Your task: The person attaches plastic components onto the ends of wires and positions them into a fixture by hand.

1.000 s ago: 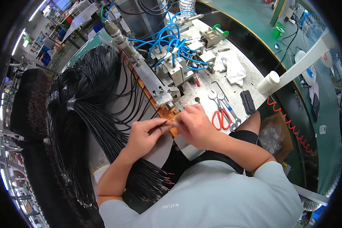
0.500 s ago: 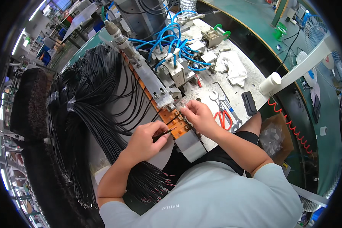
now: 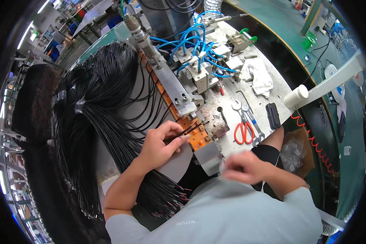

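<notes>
My left hand (image 3: 162,143) pinches a thin black cable (image 3: 188,131) between thumb and fingers. The cable's stripped end, with fine coloured wires, points over the orange fixture rail (image 3: 198,141). Close to my body, my right hand (image 3: 247,167) hangs right of the grey metal block (image 3: 208,156) at the rail's near end. Its fingers are curled but smeared by motion, so I cannot make out whether they hold anything. A large bundle of black cables (image 3: 110,130) lies to the left, and several single cables run from it toward the rail.
A metal press arm (image 3: 166,85) with blue air tubes (image 3: 191,40) stands beyond the rail. On the white bench top lie red-handled pliers (image 3: 244,133), wrenches (image 3: 252,122), a black folding tool (image 3: 273,116) and a white cloth (image 3: 258,77). A carton with plastic bags (image 3: 295,154) is at right.
My right hand has drawn back from the rail toward my body. My left hand has shifted slightly right with the cable, whose end now shows above the orange rail. The view has shifted a little.
</notes>
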A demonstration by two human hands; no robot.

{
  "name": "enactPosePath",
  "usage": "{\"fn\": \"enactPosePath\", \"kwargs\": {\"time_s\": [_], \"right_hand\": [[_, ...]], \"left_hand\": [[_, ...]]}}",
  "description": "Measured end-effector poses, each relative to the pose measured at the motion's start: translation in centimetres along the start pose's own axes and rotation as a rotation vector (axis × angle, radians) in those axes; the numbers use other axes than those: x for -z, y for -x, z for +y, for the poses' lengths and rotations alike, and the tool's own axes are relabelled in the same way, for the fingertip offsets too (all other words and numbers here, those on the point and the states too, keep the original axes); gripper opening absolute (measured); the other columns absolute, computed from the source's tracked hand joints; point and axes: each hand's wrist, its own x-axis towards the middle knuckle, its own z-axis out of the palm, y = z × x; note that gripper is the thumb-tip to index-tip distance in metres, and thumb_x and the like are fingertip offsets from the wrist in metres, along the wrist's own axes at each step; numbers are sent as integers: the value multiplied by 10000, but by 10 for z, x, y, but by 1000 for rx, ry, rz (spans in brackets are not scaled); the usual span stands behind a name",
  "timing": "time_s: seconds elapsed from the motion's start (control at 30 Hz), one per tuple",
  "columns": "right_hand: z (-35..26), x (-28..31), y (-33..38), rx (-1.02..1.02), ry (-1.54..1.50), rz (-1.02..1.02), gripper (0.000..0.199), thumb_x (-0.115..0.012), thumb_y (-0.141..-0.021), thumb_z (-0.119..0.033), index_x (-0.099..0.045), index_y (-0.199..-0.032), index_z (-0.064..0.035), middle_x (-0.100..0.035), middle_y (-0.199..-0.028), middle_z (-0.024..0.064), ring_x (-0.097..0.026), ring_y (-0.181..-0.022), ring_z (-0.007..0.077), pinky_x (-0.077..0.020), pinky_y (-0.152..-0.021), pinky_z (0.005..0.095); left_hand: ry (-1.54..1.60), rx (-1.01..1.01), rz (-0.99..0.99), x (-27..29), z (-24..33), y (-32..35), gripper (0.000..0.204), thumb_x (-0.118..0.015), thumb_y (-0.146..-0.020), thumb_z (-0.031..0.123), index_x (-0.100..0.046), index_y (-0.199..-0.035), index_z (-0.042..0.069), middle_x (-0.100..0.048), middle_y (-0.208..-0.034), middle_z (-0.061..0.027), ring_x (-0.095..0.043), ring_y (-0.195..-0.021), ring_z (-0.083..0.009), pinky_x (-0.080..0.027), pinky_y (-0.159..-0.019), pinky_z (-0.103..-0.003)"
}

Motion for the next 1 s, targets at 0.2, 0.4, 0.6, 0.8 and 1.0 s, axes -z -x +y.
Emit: {"fn": "enactPosePath", "kwargs": {"time_s": [0.2,0.4,0.6,0.8,1.0], "right_hand": [[94,-35,89,-425,298,-206,154,-581,-864,-83,-615,-994,-9,-654,-853,189,-638,-804,343,-515,-706,422],[191,-80,104,-490,457,-121,321,-549,-797,-48,-627,-1103,10,-633,-1068,259,-596,-1016,405,-500,-901,459],[228,-94,79,-657,352,-277,464,-555,-746,-38,-597,-1200,49,-619,-1154,292,-584,-1101,418,-473,-977,443],[207,-90,63,-795,185,-166,485,-552,-711,-20,-624,-1189,22,-606,-1221,280,-577,-1158,396,-473,-987,414],[217,-88,88,-680,323,36,458,-585,-711,-7,-678,-1155,-66,-675,-1093,210,-639,-1028,384,-512,-903,420]], "left_hand": [[-52,-31,-36,-2,-2,0,193,-659,-888,29,-653,-1065,-49,-728,-835,-85,-638,-633,-80,-514,-597,-218],[-175,-116,-52,-7,-2,-3,173,-667,-876,40,-678,-1031,-36,-709,-783,-72,-650,-634,-91,-519,-598,-227],[-192,-167,-41,-9,-7,0,175,-674,-867,67,-684,-1027,-6,-692,-763,-79,-642,-627,-119,-512,-598,-251],[-233,-262,-25,-8,-9,1,176,-668,-872,46,-681,-1036,-18,-702,-759,-70,-658,-637,-99,-523,-611,-237],[-274,-312,-13,-9,-7,2,182,-660,-870,48,-680,-1043,-6,-703,-763,-76,-671,-649,-112,-524,-625,-242]]}}
